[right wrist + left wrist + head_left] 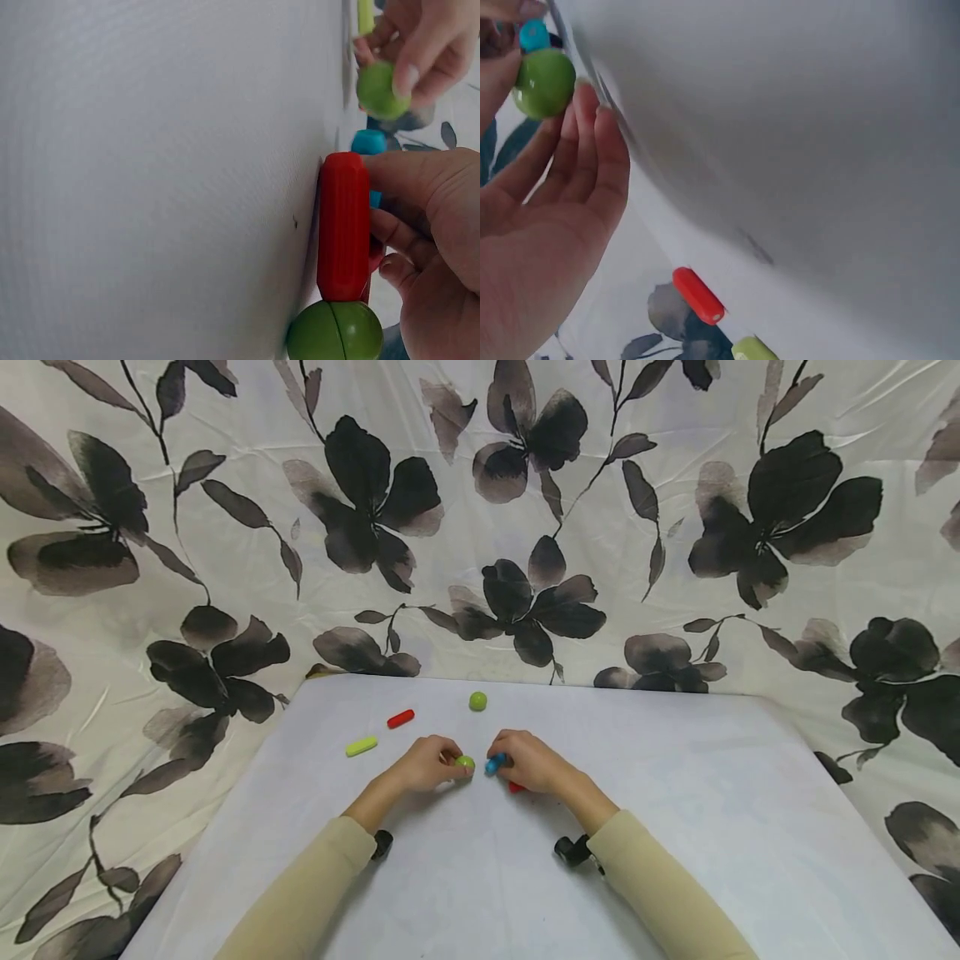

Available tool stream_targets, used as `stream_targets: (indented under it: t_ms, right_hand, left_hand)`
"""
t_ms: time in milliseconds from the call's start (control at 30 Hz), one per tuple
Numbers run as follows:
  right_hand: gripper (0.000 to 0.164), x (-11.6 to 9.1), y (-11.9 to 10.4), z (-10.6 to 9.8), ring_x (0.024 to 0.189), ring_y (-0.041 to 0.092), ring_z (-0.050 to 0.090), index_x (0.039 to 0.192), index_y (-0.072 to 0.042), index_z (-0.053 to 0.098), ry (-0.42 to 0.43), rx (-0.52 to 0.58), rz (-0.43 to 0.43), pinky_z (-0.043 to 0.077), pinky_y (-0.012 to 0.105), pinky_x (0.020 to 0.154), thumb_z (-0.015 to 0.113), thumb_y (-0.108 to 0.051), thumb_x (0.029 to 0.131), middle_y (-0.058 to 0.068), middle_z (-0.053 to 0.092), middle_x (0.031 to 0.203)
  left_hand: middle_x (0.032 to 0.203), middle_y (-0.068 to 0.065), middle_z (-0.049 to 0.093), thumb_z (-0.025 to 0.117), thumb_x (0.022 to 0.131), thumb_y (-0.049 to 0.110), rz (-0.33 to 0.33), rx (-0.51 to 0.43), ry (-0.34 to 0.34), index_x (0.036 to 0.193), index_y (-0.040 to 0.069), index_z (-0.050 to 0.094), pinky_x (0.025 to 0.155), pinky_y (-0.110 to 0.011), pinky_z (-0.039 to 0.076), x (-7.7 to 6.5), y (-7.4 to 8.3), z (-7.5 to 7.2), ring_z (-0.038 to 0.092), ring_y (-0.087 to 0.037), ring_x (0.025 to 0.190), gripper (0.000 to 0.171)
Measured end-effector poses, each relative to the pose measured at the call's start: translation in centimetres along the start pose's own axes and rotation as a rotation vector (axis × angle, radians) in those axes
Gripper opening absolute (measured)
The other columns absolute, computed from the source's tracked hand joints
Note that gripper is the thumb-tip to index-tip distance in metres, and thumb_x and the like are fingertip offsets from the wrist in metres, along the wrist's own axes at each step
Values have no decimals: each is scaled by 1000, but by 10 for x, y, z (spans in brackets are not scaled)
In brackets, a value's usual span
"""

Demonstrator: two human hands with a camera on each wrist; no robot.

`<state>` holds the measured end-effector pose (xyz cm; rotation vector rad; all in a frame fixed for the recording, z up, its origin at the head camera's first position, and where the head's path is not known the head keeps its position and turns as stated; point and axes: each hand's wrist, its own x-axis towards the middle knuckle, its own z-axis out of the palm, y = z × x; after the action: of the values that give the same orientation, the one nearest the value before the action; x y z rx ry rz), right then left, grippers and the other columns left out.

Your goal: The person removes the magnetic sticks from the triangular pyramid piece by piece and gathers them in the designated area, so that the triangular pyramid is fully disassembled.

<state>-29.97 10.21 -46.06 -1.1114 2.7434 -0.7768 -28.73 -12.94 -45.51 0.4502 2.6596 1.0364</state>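
My left hand (426, 765) pinches a glossy green ball (545, 84) between thumb and fingers, just above the white table. Facing it across a small gap, my right hand (534, 762) grips a short blue rod (495, 763), whose end points toward the ball. Beside the right hand's fingers is a ribbed red rod (343, 225), with another green ball (335, 331) at its end in the right wrist view. From the head view, only a bit of red shows under that hand. Part of the blue rod is hidden behind the red one and the fingers.
Left of the hands, a red rod (401, 718) and a yellow-green rod (362, 746) lie on the white table (675, 793). A loose green ball (477, 701) sits near the far edge. Behind the table hangs a flower-patterned cloth (645, 410).
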Motion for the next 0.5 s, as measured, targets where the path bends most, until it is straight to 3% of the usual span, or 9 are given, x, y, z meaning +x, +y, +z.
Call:
stream_targets:
  t_ms: [300,500]
  right_hand:
    - [25,-2,-1,0,116,25,63,115,-5,75,-42,-51,34,48,40,104,75,-3,90,7,66,121]
    - [23,-12,-2,-6,116,25,62,113,-6,75,8,-37,27,47,42,105,77,-6,90,7,66,120]
  left_hand:
    - [93,-8,60,76,94,27,-108,-2,186,117,-1,67,66,-28,45,38,-2,-16,56,-21,80,37]
    - [99,-14,60,74,95,24,-169,43,264,120,-4,65,81,-37,48,70,-5,-17,54,-28,96,38]
